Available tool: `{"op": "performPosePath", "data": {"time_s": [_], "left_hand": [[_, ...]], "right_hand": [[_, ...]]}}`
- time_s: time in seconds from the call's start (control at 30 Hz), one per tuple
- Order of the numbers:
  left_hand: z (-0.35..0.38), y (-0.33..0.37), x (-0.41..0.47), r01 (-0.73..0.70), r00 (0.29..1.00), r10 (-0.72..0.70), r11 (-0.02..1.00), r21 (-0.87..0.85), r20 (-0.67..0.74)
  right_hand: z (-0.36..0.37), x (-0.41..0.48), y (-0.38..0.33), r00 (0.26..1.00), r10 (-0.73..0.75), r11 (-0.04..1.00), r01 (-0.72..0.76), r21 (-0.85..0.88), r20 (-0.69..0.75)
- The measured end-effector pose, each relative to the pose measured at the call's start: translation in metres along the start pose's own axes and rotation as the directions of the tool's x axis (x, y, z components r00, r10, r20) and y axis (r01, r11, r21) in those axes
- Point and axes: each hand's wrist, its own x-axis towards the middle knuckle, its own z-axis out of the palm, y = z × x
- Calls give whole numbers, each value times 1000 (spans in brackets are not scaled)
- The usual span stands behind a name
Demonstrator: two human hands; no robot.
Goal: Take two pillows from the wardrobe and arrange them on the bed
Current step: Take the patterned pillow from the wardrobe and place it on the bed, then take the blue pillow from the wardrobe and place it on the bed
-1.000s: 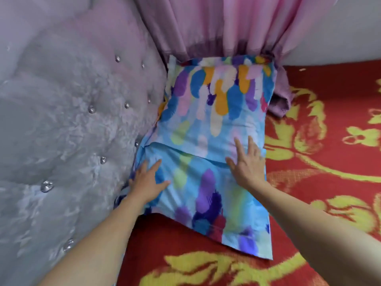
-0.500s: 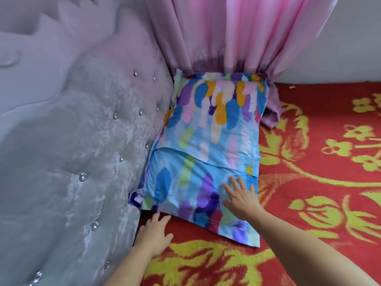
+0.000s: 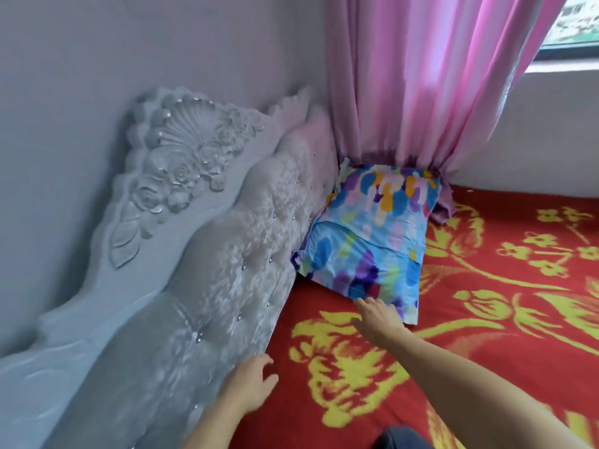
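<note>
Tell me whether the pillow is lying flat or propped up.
Lying flat. The pillow rests along the red blanket, its long side against the headboard and its far end under the curtain.

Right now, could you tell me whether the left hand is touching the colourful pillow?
Apart. The head view shows the left hand low beside the headboard, with bare red bedspread between it and the pillow.

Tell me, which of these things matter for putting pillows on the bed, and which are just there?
Part of the job:
colourful pillow, lying against the headboard
red bedspread under it
right hand, at the pillow's near edge
left hand, open and holding nothing

Just there:
tufted headboard
pink curtain
window
</note>
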Motion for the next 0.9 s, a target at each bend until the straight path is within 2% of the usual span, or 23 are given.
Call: {"op": "performPosePath", "data": {"time_s": [0.13, 0.3, 0.47, 0.77, 0.9], "left_hand": [[-15, -38, -91, -5, 994, 3, 1000, -15, -106], [-33, -63, -167, -5, 985, 1, 1000, -26, -174], [-19, -59, -209, 43, 992, -51, 996, -72, -113], [59, -47, -289, 133, 991, -135, 986, -97, -19], [88, -34, -348, 184, 980, -191, 976, -113, -60]], "right_hand": [[-19, -68, -51, 990, -77, 997, 75, -28, -122], [-37, -141, -95, 974, -144, 990, 141, -27, -175], [-46, -199, -104, 957, -225, 974, 215, -71, -185], [-21, -282, -86, 953, -281, 955, 266, -128, -117], [-16, -342, -78, 928, -358, 928, 342, -146, -103]]}}
